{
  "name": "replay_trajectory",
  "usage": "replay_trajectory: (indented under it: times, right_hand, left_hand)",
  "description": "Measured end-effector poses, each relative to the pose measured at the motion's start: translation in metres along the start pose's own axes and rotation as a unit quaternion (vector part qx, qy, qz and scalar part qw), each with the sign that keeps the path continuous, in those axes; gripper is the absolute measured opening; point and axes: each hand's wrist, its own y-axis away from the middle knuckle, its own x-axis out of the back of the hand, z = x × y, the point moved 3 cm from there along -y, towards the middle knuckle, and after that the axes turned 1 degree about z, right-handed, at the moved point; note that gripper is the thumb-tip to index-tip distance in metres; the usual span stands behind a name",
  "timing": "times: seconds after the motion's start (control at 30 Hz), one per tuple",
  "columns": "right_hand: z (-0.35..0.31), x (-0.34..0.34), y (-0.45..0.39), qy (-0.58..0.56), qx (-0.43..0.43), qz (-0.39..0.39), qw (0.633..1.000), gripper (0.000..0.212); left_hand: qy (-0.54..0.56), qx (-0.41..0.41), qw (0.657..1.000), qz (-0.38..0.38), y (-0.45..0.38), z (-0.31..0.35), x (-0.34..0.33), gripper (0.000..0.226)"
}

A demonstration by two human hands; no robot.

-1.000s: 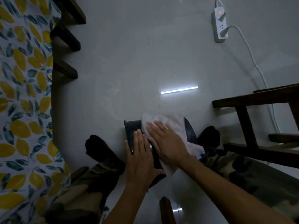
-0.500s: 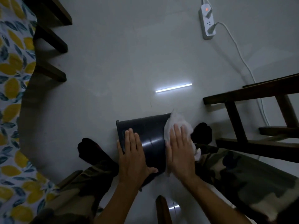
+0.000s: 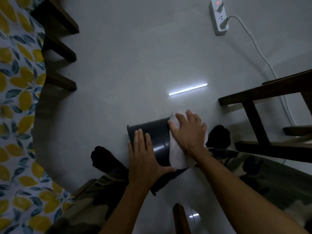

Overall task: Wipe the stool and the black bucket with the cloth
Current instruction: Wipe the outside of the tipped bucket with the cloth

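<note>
Fingers [image 3: 181,118] of both hands lie flat: one cloth [image 3: 177,156], one black bucket [image 3: 157,132].

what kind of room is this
Probably a bedroom or living space in a home: a lemon-print bedsheet over a wooden frame, a power strip on the tiled floor, and dark wooden furniture.

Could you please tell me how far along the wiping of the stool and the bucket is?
In hand: the right hand presses the cloth on the bucket, which the left hand steadies. Whether the stool is already wiped, I cannot tell. Left: the bucket's uncovered side.
</note>
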Motion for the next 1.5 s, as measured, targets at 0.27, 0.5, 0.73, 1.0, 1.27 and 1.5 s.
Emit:
replay_trajectory:
  times: [0.27,0.5,0.73,1.0,1.27,1.5]
  right_hand:
    - [0.016,0.028,-0.022,-0.137,-0.042,0.025,0.989,0.028]
    - [0.012,0.048,-0.026,-0.234,-0.045,0.064,0.969,0.026]
    - [0.009,0.057,-0.012,-0.272,-0.058,0.067,0.958,0.028]
    - [0.022,0.099,0.046,-0.318,-0.072,0.154,0.933,0.027]
    - [-0.025,0.101,0.061,-0.283,0.088,0.104,0.95,0.034]
    - [-0.034,0.066,0.074,-0.237,0.135,0.017,0.962,0.035]
  left_hand:
    - [0.357,0.263,0.892,0.086,-0.04,-0.011,0.022,0.131]
    - [0.332,0.146,0.92,0.147,-0.071,-0.008,0.061,0.116]
    - [0.261,0.178,0.936,0.156,-0.029,-0.024,0.044,0.099]
    - [0.151,0.197,0.965,0.081,0.031,-0.023,0.025,0.133]
    - [0.085,0.101,0.987,0.095,-0.03,-0.014,0.06,0.141]
    - [0.08,0.154,0.982,-0.075,-0.02,-0.017,0.018,0.162]
